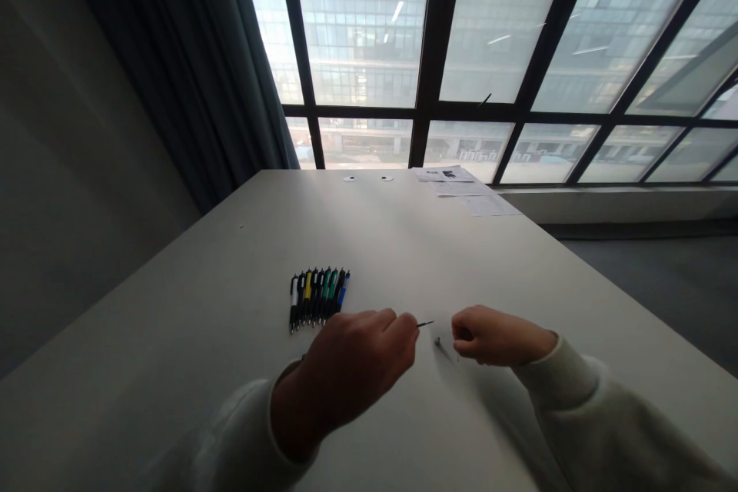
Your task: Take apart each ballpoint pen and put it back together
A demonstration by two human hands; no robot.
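My left hand (363,357) is closed, and a thin pen refill (425,324) sticks out from its fingertips to the right. Across from that tip, my right hand (499,334) is closed with curled fingers; whatever it may hold is hidden. A small dark metallic piece (437,341), like a pen tip, stands on the white table (392,438) between the two hands. Beyond my left hand lies a row of several click pens (317,296), side by side, with white, yellow, black, green and blue parts. My left hand covers the lower right end of the row.
Printed sheets of paper (461,188) lie at the table's far right corner. Two round cable holes (350,179) are set near the far edge. A dark curtain (196,54) hangs at the left, beside large framed windows (369,23).
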